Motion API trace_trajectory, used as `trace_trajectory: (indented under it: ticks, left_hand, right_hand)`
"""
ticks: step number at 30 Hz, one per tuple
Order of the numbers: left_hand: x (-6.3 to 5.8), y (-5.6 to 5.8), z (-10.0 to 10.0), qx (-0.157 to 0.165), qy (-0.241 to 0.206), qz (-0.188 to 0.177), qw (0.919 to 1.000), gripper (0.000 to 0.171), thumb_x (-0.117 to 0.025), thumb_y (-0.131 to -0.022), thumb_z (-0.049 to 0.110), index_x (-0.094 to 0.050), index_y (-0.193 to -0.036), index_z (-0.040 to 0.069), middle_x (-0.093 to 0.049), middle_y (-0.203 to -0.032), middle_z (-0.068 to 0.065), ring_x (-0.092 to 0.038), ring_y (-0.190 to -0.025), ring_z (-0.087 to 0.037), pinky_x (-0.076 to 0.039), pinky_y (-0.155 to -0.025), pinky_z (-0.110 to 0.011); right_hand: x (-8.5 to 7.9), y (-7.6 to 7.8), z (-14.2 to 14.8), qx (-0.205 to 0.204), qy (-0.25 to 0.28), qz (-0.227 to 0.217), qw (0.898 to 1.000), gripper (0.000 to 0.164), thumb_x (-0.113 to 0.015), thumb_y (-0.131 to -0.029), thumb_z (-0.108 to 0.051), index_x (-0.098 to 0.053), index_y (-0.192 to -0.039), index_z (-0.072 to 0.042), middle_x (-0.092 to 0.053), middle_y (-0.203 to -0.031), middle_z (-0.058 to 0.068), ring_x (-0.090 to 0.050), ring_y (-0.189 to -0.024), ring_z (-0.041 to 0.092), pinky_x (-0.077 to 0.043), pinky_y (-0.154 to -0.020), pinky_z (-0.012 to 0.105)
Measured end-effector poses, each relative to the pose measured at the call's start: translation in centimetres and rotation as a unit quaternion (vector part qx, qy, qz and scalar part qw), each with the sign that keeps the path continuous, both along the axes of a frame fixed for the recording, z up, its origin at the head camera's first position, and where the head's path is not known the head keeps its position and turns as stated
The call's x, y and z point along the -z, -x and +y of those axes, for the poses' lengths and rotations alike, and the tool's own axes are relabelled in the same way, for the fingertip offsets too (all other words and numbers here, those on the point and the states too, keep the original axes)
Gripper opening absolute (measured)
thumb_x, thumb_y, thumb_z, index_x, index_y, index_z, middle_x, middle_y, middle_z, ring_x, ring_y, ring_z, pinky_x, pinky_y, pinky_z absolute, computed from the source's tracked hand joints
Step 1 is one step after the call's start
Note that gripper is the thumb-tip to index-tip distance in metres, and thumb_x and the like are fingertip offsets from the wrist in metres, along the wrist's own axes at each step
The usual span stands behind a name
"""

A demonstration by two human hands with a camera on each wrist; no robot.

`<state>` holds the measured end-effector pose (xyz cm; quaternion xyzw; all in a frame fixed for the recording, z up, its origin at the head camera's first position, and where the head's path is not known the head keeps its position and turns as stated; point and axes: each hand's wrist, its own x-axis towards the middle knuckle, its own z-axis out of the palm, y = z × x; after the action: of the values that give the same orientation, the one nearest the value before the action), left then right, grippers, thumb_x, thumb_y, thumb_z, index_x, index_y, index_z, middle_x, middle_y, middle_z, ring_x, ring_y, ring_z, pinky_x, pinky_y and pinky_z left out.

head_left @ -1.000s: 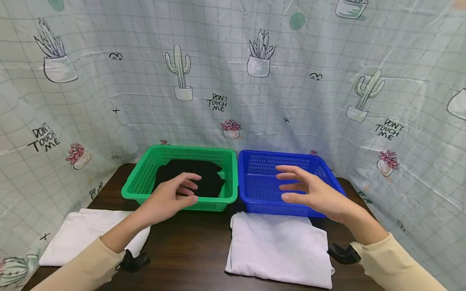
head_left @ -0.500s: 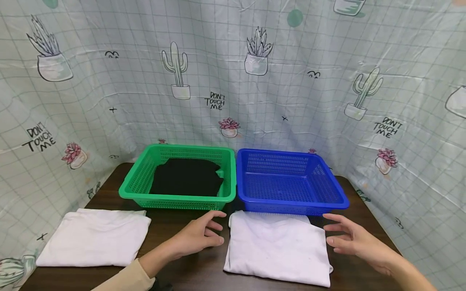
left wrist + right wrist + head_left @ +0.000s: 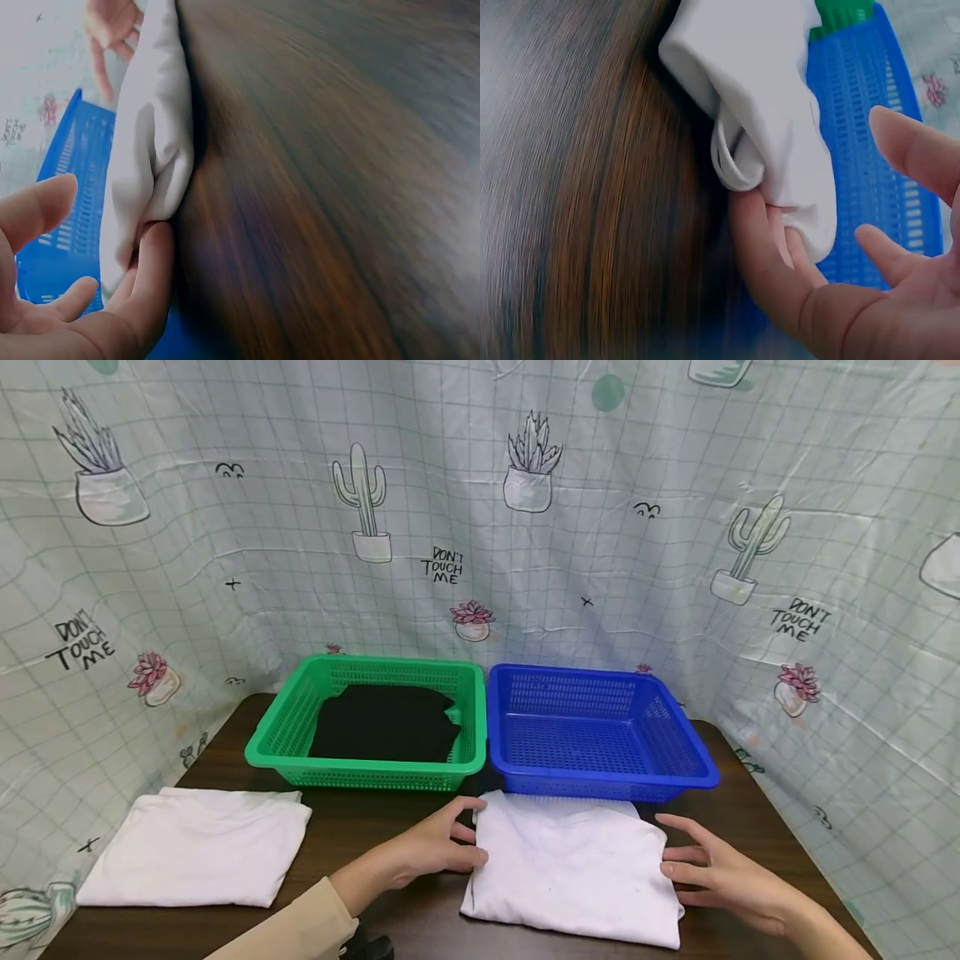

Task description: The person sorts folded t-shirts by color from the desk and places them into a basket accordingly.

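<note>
A folded white garment [image 3: 573, 877] lies flat on the brown table, just in front of the blue basket [image 3: 600, 781]. At its left edge is my left hand [image 3: 431, 850], fingers lightly bent; in the left wrist view a fingertip [image 3: 156, 236] touches the layered edge from below, thumb apart. My right hand [image 3: 723, 877] is at the opposite edge. The right wrist view has its fingers [image 3: 754, 232] touching the underside of the folds, while the thumb stays off the cloth. Neither hand visibly pinches the garment.
Left of the blue basket stands a green basket [image 3: 375, 774] with a black folded cloth [image 3: 386, 724] in it. A second folded white garment [image 3: 195, 852] lies at the table's left side. Behind the baskets hangs a cactus-printed curtain [image 3: 480, 510].
Both hands have come down from above the baskets to the near white garment, then closed in on its left and right edges until their fingers touch it. The baskets have stayed put.
</note>
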<state>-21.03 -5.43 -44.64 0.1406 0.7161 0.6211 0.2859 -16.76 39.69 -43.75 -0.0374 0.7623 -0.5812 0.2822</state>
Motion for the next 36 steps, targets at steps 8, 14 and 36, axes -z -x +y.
trace_trajectory:
  ticks: [8, 14, 36]
  left_hand:
    - [0.4, 0.3, 1.4, 0.014, -0.010, 0.001, 0.9999, 0.065, -0.076, -0.092, -0.001, -0.050, -0.151, 0.005, -0.064, -0.112, -0.018, -0.069, -0.097, -0.022, -0.061, -0.091, -0.040]
    - [0.6, 0.5, 2.5, 0.002, -0.019, -0.011, 0.9998, 0.065, -0.078, -0.090, -0.004, -0.052, -0.148, 0.007, -0.057, -0.110, -0.018, -0.064, -0.098, -0.024, -0.060, -0.086, -0.038]
    - [-1.7, -0.2, 3.2, 0.029, -0.010, 0.053, 0.9982, 0.062, -0.080, -0.089, -0.006, -0.060, -0.145, 0.013, -0.052, -0.142, -0.012, -0.059, -0.119, -0.028, -0.057, -0.098, -0.048]
  right_hand:
    - [0.9, 1.0, -2.5, -0.044, 0.076, -0.014, 0.996, 0.074, -0.055, -0.112, -0.012, -0.008, -0.168, -0.007, -0.059, -0.133, 0.020, -0.065, -0.119, 0.030, -0.058, -0.096, 0.046]
    - [1.6, 1.3, -4.3, -0.054, 0.094, 0.007, 0.994, 0.073, -0.057, -0.110, -0.007, -0.012, -0.166, 0.001, -0.062, -0.134, 0.017, -0.066, -0.119, 0.027, -0.060, -0.094, 0.043]
    - [-0.9, 1.0, -6.8, -0.044, 0.080, 0.064, 0.994, 0.078, -0.068, -0.103, -0.003, -0.025, -0.168, -0.010, -0.050, -0.146, 0.019, -0.063, -0.125, 0.027, -0.060, -0.096, 0.046]
